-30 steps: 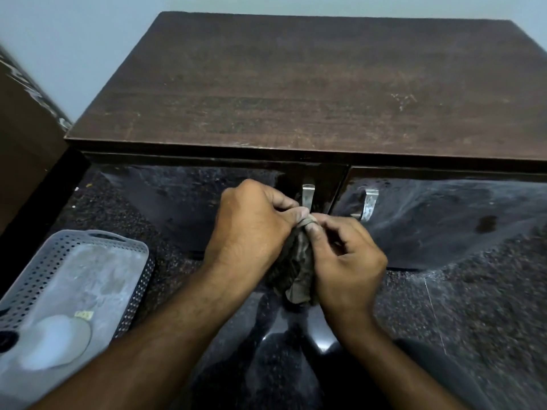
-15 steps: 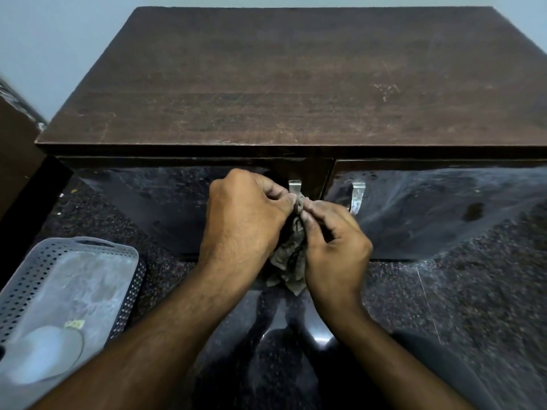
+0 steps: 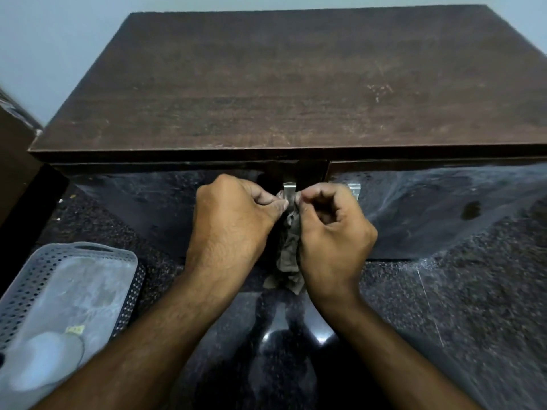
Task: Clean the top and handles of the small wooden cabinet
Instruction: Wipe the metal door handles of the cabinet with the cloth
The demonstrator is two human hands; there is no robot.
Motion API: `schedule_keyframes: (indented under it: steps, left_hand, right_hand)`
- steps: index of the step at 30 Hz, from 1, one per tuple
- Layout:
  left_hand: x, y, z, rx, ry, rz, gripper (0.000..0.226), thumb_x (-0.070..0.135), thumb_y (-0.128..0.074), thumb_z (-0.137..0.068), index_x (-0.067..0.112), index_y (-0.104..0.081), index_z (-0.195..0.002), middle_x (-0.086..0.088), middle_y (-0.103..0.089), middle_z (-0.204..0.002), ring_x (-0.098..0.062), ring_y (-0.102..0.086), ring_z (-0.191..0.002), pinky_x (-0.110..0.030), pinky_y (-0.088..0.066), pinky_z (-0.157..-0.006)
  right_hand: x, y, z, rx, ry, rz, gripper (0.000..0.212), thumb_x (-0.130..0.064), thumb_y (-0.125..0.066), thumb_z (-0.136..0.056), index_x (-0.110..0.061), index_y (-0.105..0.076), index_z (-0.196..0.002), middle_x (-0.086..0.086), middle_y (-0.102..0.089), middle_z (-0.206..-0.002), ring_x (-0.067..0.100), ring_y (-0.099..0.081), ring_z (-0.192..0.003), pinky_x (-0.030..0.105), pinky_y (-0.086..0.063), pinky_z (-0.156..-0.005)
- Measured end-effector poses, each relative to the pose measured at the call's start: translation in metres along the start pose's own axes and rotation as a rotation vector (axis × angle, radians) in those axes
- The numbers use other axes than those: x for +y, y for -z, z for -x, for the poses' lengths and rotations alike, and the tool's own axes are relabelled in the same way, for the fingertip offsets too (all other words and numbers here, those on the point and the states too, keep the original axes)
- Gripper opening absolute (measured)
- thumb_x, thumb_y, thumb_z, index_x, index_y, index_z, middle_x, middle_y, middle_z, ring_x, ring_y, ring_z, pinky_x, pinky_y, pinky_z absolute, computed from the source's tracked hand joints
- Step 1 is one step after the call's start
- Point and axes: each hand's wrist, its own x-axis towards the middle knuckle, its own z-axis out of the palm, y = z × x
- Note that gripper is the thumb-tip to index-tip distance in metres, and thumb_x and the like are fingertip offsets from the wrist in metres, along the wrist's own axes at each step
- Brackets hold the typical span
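The small dark wooden cabinet (image 3: pixel 281 84) fills the upper view, its top scuffed with pale marks at the right. Two metal handles sit on its glossy black doors: the left handle (image 3: pixel 289 188) between my hands, the right handle (image 3: pixel 355 187) partly hidden behind my right hand. A crumpled grey-brown cloth (image 3: pixel 288 255) hangs from the left handle. My left hand (image 3: pixel 233 220) pinches the cloth from the left. My right hand (image 3: pixel 331 232) pinches it from the right, both just below the handle's top.
A grey perforated plastic basket (image 3: pixel 59 306) stands on the dark speckled floor (image 3: pixel 458 306) at lower left, holding a pale round object. A brown piece of furniture (image 3: pixel 14 161) lies at the far left. A light wall is behind the cabinet.
Both hands have shifted up the left handle with the cloth, and the view has tilted so the cabinet top sits lower in the frame.
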Motion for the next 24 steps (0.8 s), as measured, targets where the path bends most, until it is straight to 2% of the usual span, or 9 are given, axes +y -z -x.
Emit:
schedule_keyframes:
  steps: [2,4,8,11,14,17,19,24]
  left_hand:
    - [-0.002,0.001,0.001,0.019,-0.014,-0.008,0.019,0.036,-0.083,-0.074,0.028,-0.074,-0.060,0.024,-0.064,-0.052,0.008,-0.062,-0.046,-0.005,-0.039,-0.039]
    - [-0.003,0.003,0.001,0.018,-0.023,-0.028,0.019,0.037,-0.082,-0.075,0.029,-0.074,-0.060,0.024,-0.064,-0.052,0.007,-0.062,-0.046,-0.006,-0.040,-0.040]
    - [-0.003,0.006,-0.001,0.004,0.022,-0.067,0.019,0.039,-0.083,-0.074,0.030,-0.074,-0.061,0.023,-0.065,-0.052,0.007,-0.062,-0.047,-0.008,-0.041,-0.040]
    - [-0.003,0.005,0.000,-0.009,0.025,-0.091,0.019,0.039,-0.083,-0.074,0.030,-0.074,-0.060,0.023,-0.064,-0.051,0.008,-0.061,-0.046,-0.005,-0.037,-0.038]
    - [-0.006,0.006,0.000,-0.014,0.027,-0.117,0.018,0.040,-0.082,-0.074,0.030,-0.074,-0.061,0.021,-0.065,-0.052,0.007,-0.061,-0.046,-0.005,-0.039,-0.039]
    - [-0.007,0.006,-0.001,-0.043,0.061,-0.116,0.015,0.037,-0.082,-0.076,0.031,-0.075,-0.064,0.016,-0.066,-0.052,0.004,-0.063,-0.046,-0.016,-0.051,-0.045]
    - [-0.007,0.006,-0.001,-0.073,0.094,-0.137,0.014,0.034,-0.081,-0.077,0.030,-0.075,-0.065,0.013,-0.067,-0.052,0.002,-0.064,-0.048,-0.022,-0.057,-0.054]
    - [-0.005,0.006,0.002,-0.187,0.185,-0.216,0.018,0.035,-0.082,-0.076,0.027,-0.074,-0.063,0.010,-0.068,-0.053,-0.002,-0.066,-0.054,-0.020,-0.055,-0.055]
  right_hand:
    - [0.001,-0.001,-0.002,0.003,0.048,0.020,0.023,0.003,-0.070,-0.082,-0.020,-0.065,-0.087,-0.009,-0.067,-0.082,0.009,-0.065,-0.073,0.018,-0.052,-0.067]
    - [0.005,0.001,0.000,-0.064,0.075,0.078,0.021,0.007,-0.068,-0.082,-0.013,-0.064,-0.088,-0.004,-0.066,-0.082,0.009,-0.064,-0.075,0.020,-0.052,-0.068]
    - [0.004,0.003,0.001,-0.140,0.028,0.090,0.021,0.010,-0.067,-0.083,-0.010,-0.062,-0.084,-0.001,-0.065,-0.080,0.011,-0.063,-0.073,0.025,-0.052,-0.067]
    - [-0.002,0.003,-0.004,-0.047,0.127,0.058,0.023,0.013,-0.067,-0.079,-0.010,-0.061,-0.082,0.000,-0.063,-0.078,0.011,-0.060,-0.072,0.020,-0.050,-0.065]
    - [0.002,0.003,-0.002,-0.077,0.212,0.117,0.022,0.017,-0.065,-0.078,-0.005,-0.060,-0.082,0.004,-0.062,-0.081,0.013,-0.058,-0.075,0.018,-0.047,-0.069]
    - [0.004,0.002,0.004,-0.133,0.153,0.159,0.023,0.018,-0.064,-0.079,-0.005,-0.061,-0.083,0.004,-0.062,-0.081,0.009,-0.055,-0.075,0.009,-0.043,-0.070]
    - [0.005,0.005,0.006,-0.135,0.088,0.150,0.026,0.014,-0.065,-0.079,-0.010,-0.059,-0.082,0.000,-0.060,-0.080,0.008,-0.056,-0.071,0.008,-0.042,-0.065]
    - [0.011,0.013,0.024,-0.165,-0.141,0.145,0.034,0.008,-0.071,-0.077,-0.022,-0.055,-0.077,-0.005,-0.061,-0.079,0.007,-0.058,-0.071,0.006,-0.043,-0.058]
